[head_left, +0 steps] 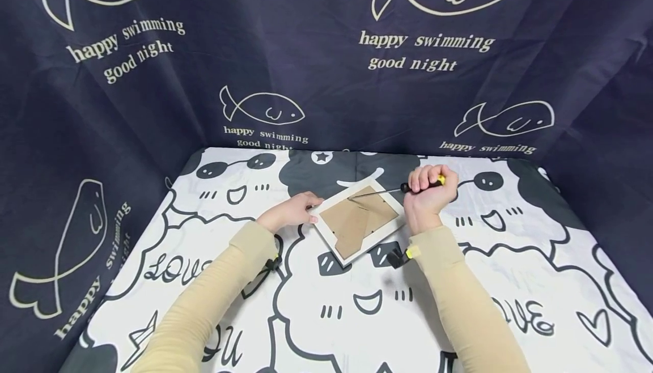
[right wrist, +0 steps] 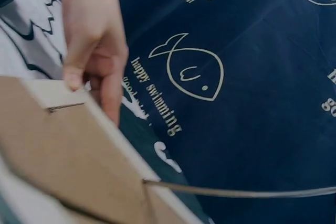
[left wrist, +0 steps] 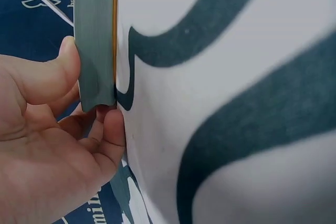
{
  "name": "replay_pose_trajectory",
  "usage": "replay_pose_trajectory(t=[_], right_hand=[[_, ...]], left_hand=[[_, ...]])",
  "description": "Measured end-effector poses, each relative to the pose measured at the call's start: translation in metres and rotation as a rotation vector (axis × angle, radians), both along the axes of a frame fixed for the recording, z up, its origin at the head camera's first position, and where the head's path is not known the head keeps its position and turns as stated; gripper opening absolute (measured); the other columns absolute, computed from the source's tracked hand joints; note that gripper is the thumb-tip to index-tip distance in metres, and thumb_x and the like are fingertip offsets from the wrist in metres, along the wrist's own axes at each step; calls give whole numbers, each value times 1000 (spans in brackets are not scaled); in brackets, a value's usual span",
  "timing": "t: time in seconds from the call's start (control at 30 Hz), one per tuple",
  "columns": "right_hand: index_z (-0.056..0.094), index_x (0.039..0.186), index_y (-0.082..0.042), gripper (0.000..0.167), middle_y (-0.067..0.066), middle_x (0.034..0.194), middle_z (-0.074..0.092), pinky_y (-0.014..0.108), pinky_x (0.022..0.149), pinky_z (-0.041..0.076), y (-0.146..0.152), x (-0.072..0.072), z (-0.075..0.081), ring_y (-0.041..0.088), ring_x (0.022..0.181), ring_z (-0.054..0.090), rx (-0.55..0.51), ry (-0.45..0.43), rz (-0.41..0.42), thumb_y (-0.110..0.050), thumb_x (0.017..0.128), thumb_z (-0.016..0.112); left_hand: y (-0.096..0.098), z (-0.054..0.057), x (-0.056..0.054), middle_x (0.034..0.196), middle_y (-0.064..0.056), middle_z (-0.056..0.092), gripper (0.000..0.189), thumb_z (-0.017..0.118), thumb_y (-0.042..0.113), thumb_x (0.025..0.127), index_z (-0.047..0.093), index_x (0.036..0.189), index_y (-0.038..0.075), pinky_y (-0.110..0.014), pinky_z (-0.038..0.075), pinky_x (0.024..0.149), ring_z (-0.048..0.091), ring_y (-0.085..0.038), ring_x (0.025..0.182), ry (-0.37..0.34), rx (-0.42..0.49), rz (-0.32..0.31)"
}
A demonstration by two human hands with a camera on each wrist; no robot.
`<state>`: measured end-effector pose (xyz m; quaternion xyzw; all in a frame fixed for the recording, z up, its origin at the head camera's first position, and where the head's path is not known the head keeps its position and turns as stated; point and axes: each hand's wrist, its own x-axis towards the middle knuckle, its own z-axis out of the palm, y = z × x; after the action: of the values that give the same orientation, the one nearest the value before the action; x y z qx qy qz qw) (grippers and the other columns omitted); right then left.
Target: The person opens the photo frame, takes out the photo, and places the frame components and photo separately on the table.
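A white picture frame (head_left: 377,239) lies face down, its brown backing board (head_left: 331,217) and stand leg (head_left: 352,234) facing up. My left hand (head_left: 293,211) pinches the frame's left corner; in the left wrist view, the left hand's thumb (left wrist: 67,69) presses one face while curled fingers sit under the edge. My right hand (head_left: 427,194) grips the black and yellow handle of a screwdriver (head_left: 380,193). Its long thin shaft crosses the frame's upper border, with the tip at the backing's edge. In the right wrist view, the screwdriver shaft (right wrist: 231,192) reaches the backing; the right hand is out of sight there.
The table is covered by a white cloth (head_left: 316,333) with black cartoon sheep. Dark blue curtains (head_left: 336,78) with fish drawings hang at the back and sides. Small metal tabs (right wrist: 65,107) stand along the backing's edge. Black and yellow wrist gear (head_left: 397,257) sits at the right cuff.
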<state>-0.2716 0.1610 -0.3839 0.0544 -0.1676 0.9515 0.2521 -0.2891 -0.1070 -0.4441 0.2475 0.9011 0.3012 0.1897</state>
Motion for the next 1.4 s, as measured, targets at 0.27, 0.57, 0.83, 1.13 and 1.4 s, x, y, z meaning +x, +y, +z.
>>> replay_pose_trajectory(t=[0.27,0.57,0.83,1.13,1.4], right_hand=[[36,48,-13,45,-4,36,33,19,32,18,-16,-27,28,8,29,27,114,-128,-5,-12,93,30],[37,47,-11,43,-3,36,32,19,29,20,-38,-60,50,7,28,27,257,-301,-32,-11,89,40],[42,52,-11,34,-3,43,36,18,29,21,-50,-84,58,7,29,29,332,-377,-70,-10,86,45],[43,52,-12,32,-4,44,39,19,28,21,-49,-115,56,7,30,29,315,-520,-95,-10,84,47],[42,52,-13,31,-5,45,40,18,29,20,-50,-137,52,6,32,29,311,-624,-139,-11,82,48]], left_hand=[[1,3,-2,136,-20,48,53,65,8,86,47,134,-6,-38,38,105,47,-31,124,7,-13,-14],[0,8,-2,136,-19,49,54,67,8,85,48,134,-4,-38,39,104,48,-31,123,2,-37,-11],[1,5,-4,135,-19,49,54,67,8,85,47,134,-4,-37,40,103,50,-31,121,7,-28,-18],[1,2,-4,134,-19,50,54,67,8,84,48,134,-3,-37,40,102,50,-30,120,15,-30,-27],[0,4,-5,132,-19,51,55,68,7,83,49,133,-4,-38,41,102,51,-30,118,34,-33,-37]])
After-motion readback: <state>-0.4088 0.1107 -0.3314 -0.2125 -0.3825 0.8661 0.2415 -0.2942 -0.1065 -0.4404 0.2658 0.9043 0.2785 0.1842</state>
